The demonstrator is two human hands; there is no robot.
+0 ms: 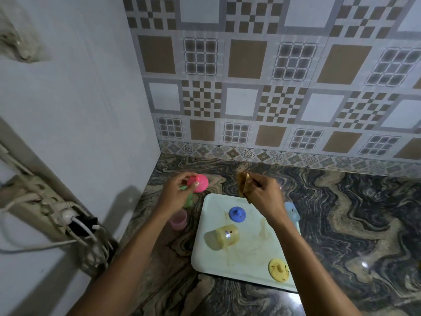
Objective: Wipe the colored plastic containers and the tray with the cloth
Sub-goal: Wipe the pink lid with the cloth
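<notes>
Nearest, on the stained white tray (205,258), a yellow lid (279,269), a yellow container (222,237) tipped on its side and a blue lid (237,214) are left lying, apparently waiting to be wiped, while a pale pink container (178,219) and something green (188,200) are set off the tray on the marble counter (341,224), perhaps as finished pieces. Farther out, a bright pink piece (198,183) is pinched in the left hand (175,192) and lifted clear of the counter, and the brownish cloth (244,183) is gripped in the right hand (262,193) just beside it, presumably so the two can be brought together.

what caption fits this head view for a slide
Left hand lifts a pink lid, right hand holds the cloth above the stained tray.
</notes>
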